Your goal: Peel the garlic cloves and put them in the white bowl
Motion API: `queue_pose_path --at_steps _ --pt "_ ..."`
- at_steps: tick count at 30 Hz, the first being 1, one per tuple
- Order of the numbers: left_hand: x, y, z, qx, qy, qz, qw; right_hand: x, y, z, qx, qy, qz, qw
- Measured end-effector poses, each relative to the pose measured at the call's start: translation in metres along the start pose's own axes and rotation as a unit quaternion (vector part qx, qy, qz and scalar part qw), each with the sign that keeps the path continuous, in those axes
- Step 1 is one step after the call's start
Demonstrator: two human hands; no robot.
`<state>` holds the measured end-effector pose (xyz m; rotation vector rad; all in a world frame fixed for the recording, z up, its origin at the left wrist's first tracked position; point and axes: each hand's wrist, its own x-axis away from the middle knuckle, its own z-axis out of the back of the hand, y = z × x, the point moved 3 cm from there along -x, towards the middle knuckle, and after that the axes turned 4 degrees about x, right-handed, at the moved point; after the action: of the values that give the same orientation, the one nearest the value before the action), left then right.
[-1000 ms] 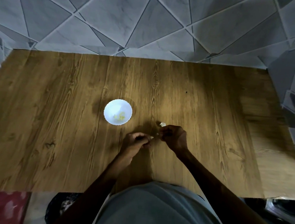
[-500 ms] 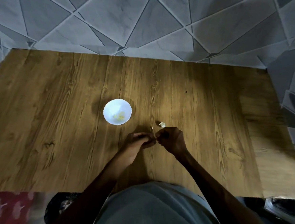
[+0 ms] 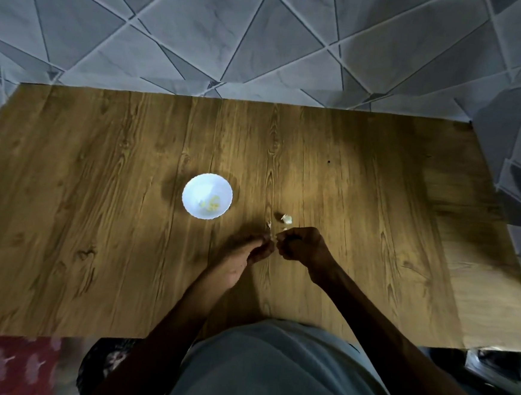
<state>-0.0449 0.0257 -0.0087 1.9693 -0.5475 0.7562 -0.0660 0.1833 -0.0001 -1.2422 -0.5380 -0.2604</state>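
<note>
Both hands are meeting fingertip to fingertip low over the wooden table (image 3: 95,215). The left hand (image 3: 253,251) and the right hand (image 3: 305,247) are each curling their fingers in and pinching a small pale garlic clove (image 3: 273,237) between them. The fingers are hiding most of the clove, so it is not possible to tell how much skin is on it.

Just beyond the knuckles, a whitish garlic piece (image 3: 287,219) is lying on the wood, with a smaller pale scrap (image 3: 270,225) sitting just to its left, apart from the hands. The white bowl (image 3: 191,188) is standing near and to the left of the hands, holding a few yellowish peeled cloves (image 3: 212,203); nothing is lying between it and the fingers. Grey tiles (image 3: 203,30) are rising behind the table's far edge. A red patterned cloth (image 3: 6,364) is showing at the lower left, beside the person's grey garment (image 3: 270,372).
</note>
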Motion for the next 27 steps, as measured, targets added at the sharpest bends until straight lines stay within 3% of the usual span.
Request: queue_pose_path --at_steps 2,5,9,18,24,27 --pt "-0.008 0.003 0.004 -0.134 0.019 -0.065 0.989 -0.001 0.004 0.001 -0.023 -0.001 -0.027 0.999" --pt "-0.023 0.008 0.011 -0.341 0.063 -0.127 0.929 -0.003 0.011 0.002 -0.032 0.011 -0.053 0.998" --pt "-0.038 0.016 0.008 -0.47 0.069 -0.156 0.866 -0.005 0.018 0.006 -0.032 0.034 -0.086 0.995" --pt "-0.026 0.006 -0.01 -0.434 -0.057 -0.186 0.88 -0.007 0.026 0.009 -0.024 0.031 -0.09 0.995" --pt "-0.029 -0.004 0.005 -0.385 -0.005 -0.176 0.906 -0.004 0.024 0.003 0.032 0.015 -0.032 0.999" --pt "-0.028 0.0 0.024 -0.383 0.053 -0.189 0.902 -0.012 0.023 0.005 0.214 0.064 0.062 0.973"
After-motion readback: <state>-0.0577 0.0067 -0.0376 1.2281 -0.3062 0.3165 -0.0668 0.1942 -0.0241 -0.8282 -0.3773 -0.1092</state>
